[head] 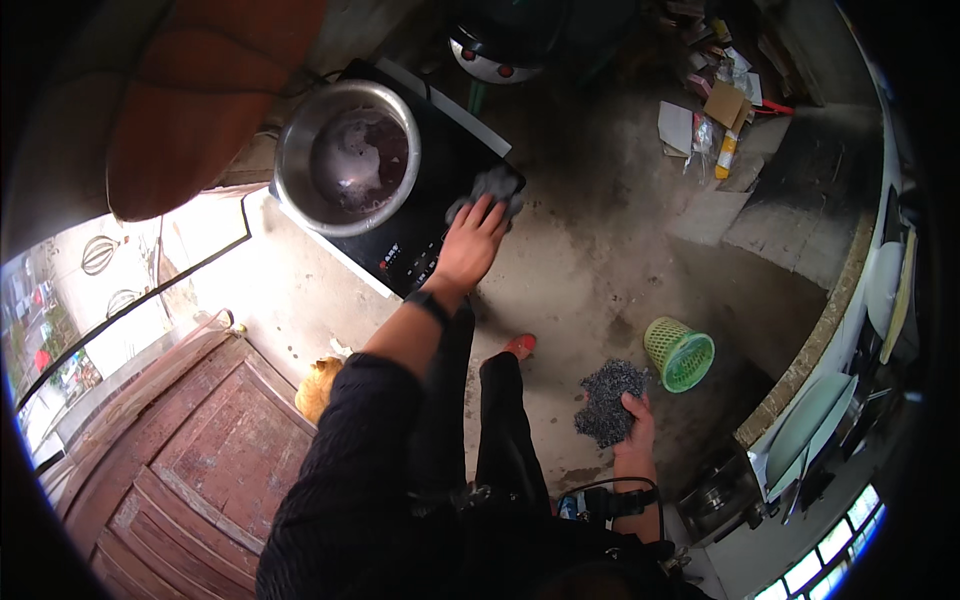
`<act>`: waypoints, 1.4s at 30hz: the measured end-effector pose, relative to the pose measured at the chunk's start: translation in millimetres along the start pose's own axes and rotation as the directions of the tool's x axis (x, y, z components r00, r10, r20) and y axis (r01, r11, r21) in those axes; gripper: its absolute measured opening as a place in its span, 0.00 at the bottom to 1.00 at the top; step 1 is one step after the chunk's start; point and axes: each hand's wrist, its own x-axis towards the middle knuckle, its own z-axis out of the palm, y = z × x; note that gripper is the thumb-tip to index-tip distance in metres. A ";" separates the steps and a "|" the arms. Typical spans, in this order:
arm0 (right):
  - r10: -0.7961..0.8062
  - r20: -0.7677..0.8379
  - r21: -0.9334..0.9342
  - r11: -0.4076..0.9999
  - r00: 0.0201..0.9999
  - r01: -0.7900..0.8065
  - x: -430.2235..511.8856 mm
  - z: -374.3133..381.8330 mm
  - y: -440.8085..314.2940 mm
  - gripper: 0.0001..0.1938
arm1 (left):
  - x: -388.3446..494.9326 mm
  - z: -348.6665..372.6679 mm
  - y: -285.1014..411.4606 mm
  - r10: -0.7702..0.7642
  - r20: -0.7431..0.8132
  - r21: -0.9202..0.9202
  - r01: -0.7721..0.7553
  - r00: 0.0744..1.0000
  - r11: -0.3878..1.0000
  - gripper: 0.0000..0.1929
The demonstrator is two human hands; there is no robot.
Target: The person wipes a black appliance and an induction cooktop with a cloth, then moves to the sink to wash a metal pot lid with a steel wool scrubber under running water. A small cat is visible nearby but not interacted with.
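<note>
My left hand [471, 251] presses a dark grey cloth [491, 189] onto the corner of a black induction cooktop [427, 157]. The cloth is slightly blurred and bunched beneath the fingertips. A wide metal pot [410, 150] sits on the other side of the cooktop, with dark liquid [349, 169] and pale foam inside. Lower right, my right hand [637, 420] holds a speckled grey-black cloth [611, 397] in the air, its thumb on top and most fingers hidden behind it.
A green plastic wastebasket [666, 341] lies tilted or stands near my right hand. Left are a worn wooden door [225, 427] and an orange-furred animal [319, 388]. Cardboard scraps [724, 105] are heaped at the upper right. Plates [806, 427] stand along the right-hand counter edge [806, 360].
</note>
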 end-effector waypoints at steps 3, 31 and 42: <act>-0.005 0.017 -0.021 1.000 1.000 0.005 4.5 7.2 3.3 0.26 | -3.8 16.9 -7.1 0.043 -0.013 0.011 -0.043 0.999 0.999 0.18; 0.110 0.191 -0.365 0.930 0.975 -0.033 28.9 73.7 27.6 0.28 | -171.5 47.8 -148.9 -0.554 -0.482 -0.215 0.521 0.679 0.826 0.15; 0.166 0.292 -0.589 0.807 0.942 0.041 41.9 129.0 58.9 0.23 | -235.1 55.4 -15.2 -0.559 -0.249 -0.441 0.421 0.791 0.793 0.14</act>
